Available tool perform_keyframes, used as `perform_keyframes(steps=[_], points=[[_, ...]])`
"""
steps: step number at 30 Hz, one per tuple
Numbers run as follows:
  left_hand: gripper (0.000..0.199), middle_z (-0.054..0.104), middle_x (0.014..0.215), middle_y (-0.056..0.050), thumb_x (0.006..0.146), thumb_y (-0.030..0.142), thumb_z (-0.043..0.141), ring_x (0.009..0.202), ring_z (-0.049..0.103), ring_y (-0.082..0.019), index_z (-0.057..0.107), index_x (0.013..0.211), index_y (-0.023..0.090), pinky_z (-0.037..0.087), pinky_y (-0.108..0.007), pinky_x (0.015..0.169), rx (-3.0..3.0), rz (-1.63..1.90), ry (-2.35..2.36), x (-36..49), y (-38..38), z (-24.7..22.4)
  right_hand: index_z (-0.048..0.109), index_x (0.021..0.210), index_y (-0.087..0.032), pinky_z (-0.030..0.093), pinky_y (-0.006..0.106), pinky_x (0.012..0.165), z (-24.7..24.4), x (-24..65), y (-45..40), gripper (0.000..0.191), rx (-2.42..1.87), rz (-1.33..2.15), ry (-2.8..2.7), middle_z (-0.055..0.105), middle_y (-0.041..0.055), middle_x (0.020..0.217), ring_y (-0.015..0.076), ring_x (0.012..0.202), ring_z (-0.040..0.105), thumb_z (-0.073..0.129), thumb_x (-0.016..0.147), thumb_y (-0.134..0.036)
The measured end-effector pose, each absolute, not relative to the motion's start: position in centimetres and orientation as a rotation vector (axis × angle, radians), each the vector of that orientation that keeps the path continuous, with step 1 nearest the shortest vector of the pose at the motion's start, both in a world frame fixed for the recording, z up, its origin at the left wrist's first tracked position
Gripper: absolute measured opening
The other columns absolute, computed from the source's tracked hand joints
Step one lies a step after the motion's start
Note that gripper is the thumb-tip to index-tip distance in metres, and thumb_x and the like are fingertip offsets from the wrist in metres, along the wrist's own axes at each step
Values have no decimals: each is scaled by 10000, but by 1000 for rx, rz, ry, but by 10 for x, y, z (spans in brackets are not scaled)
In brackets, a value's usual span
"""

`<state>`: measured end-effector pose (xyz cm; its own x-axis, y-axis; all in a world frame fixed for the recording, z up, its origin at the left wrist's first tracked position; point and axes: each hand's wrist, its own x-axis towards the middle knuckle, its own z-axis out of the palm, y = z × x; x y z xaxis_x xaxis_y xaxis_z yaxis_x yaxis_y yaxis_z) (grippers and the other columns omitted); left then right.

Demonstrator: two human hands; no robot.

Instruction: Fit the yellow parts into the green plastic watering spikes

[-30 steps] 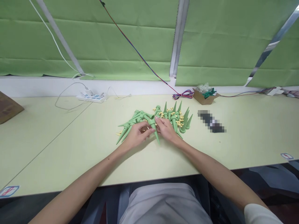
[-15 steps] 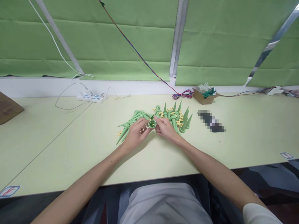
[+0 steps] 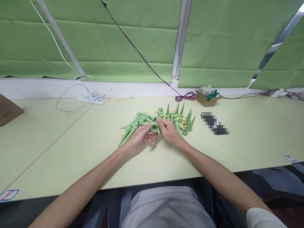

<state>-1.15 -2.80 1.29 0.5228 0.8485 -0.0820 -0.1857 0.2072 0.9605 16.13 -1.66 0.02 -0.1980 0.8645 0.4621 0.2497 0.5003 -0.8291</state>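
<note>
Between my hands is a green plastic plant watering spike (image 3: 155, 128), its round hollow end facing me. My left hand (image 3: 142, 136) grips it from the left, thumb at the rim and the other fingers curled beneath. From the right, my right hand (image 3: 169, 130) is closed in a pinch against the same spike's edge; its fingertips are partly hidden. Just beyond my left hand lies a pile of green spikes (image 3: 133, 124), some with yellow tips. More spikes (image 3: 189, 123) stand or lie past my right hand, with small yellow valve pieces (image 3: 182, 121) among them.
A small cardboard box (image 3: 207, 100) with clear plastic and green material sits at the back. Near it is a coiled red-and-blue cable (image 3: 185, 96). A blurred dark object (image 3: 214, 123) lies right. A power strip (image 3: 93, 99) and brown board (image 3: 8, 110) are left.
My left hand has rolled palm-up, its fingers dropping below the spike. The spike has tilted slightly and sits a little lower. My right hand has barely moved.
</note>
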Motion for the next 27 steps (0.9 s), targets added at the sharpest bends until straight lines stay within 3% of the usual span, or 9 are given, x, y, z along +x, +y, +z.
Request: perform_keyframes(steps=[6,14,22,27], points=[[344,585,632,-14,882,450,770,476,552,-109,634,839,137,390,-195,364,972,815,657,-12,-32,16,432,706,-232,365,284,583,-4,158,-17,536,-849,841,-1736,471,-15,617,144,582,435,377,1031,-654],[313,540,542,11,826,383,844,455,510,-97,654,846,135,397,-184,409,921,819,635,-14,-29,11,425,720,-234,366,276,570,-8,157,-16,501,-804,886,-1750,449,-19,642,138,582,421,386,1040,-617],[399,468,546,54,827,484,829,451,483,-76,623,802,143,380,-195,441,1162,857,666,-18,-27,9,354,695,-241,337,272,552,-9,155,-17,515,-852,858,-1760,345,-33,630,136,596,385,369,1027,-634],[411,557,659,24,855,536,781,472,505,-80,635,852,151,400,-225,457,1362,907,691,-18,-26,8,399,701,-234,354,274,564,-9,154,-18,526,-855,891,-1763,399,-24,624,141,608,412,358,1023,-648]])
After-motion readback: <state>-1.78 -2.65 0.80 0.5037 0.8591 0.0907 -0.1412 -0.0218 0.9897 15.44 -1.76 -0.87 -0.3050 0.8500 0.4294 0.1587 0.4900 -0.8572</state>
